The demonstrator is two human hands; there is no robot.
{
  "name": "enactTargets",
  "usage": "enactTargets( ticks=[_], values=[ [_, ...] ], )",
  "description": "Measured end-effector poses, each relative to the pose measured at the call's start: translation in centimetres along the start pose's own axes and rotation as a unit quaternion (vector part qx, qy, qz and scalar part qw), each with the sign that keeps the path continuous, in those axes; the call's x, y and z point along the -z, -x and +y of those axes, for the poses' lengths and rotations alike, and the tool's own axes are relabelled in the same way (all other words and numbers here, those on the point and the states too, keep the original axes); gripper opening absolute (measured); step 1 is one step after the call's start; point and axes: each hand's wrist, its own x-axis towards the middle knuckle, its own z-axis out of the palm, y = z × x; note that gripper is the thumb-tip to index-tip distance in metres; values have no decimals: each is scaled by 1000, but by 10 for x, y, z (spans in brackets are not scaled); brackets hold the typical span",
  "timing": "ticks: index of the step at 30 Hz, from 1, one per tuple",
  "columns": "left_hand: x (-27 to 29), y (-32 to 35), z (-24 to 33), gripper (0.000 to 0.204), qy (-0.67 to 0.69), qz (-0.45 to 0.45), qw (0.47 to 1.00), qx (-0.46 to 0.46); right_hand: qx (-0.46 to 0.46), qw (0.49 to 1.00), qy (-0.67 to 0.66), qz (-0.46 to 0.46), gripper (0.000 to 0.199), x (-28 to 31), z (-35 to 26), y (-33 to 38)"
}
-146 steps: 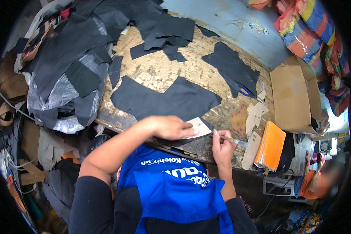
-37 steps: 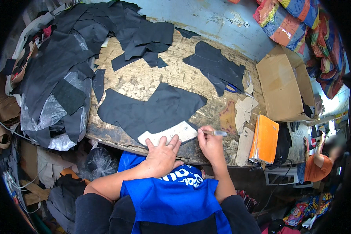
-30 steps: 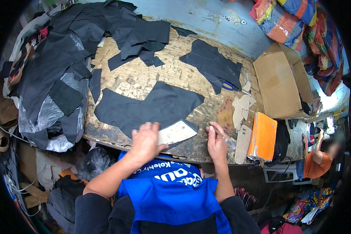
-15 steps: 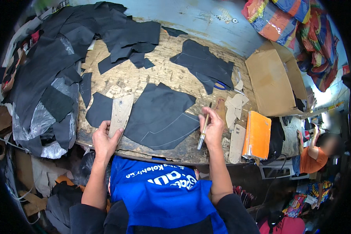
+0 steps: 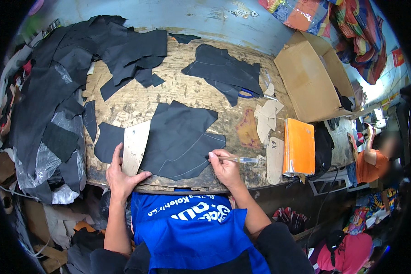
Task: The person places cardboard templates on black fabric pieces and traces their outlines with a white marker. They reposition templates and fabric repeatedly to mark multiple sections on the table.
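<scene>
A large black leather-like piece (image 5: 178, 132) with pale drawn lines lies flat near the table's front edge. Against its left side rests a narrow beige cardboard pattern (image 5: 136, 142), partly over a smaller black piece (image 5: 108, 142). My left hand (image 5: 122, 177) is open around the pattern's lower end, thumb stretched toward the large piece's bottom edge and fingers along the pattern's left side. Closed on a slim pen (image 5: 237, 159), my right hand (image 5: 225, 171) sits at the large piece's right edge. The pen lies nearly level, its dark tip pointing left over the black material.
Black offcuts (image 5: 137, 50) heap at the left and back of the wooden table (image 5: 123, 98). To the right are blue-handled scissors (image 5: 246, 94), beige pattern pieces (image 5: 267, 116), an orange book-like block (image 5: 299, 147) and an open cardboard box (image 5: 306, 77). A person in orange (image 5: 372, 165) sits farther right.
My right hand has moved left and down, swinging the pen from upright to nearly level. My left thumb has come off the pattern and spread rightward. The whole view has shifted slightly.
</scene>
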Motion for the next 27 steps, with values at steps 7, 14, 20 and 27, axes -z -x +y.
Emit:
enactTargets(
  ticks=[7, 14, 20, 27],
  values=[
    [-6, 3, -11, 76, 186, 45, 981, 37, 4, 1000, -9, 6, 16, 0, -5, 0],
    [-6, 5, -39, 68, 312, 94, 945, 0, -33, 998, -31, 37, 16, -2, -3, 1],
    [6, 6, -54, 31, 360, 87, 927, 51, 7, 996, 44, 75, 14, -3, -3, 2],
    [26, -8, -33, 24, 468, -29, 865, 182, -41, 985, -102, 129, 14, -4, 4, 1]
  ],
)
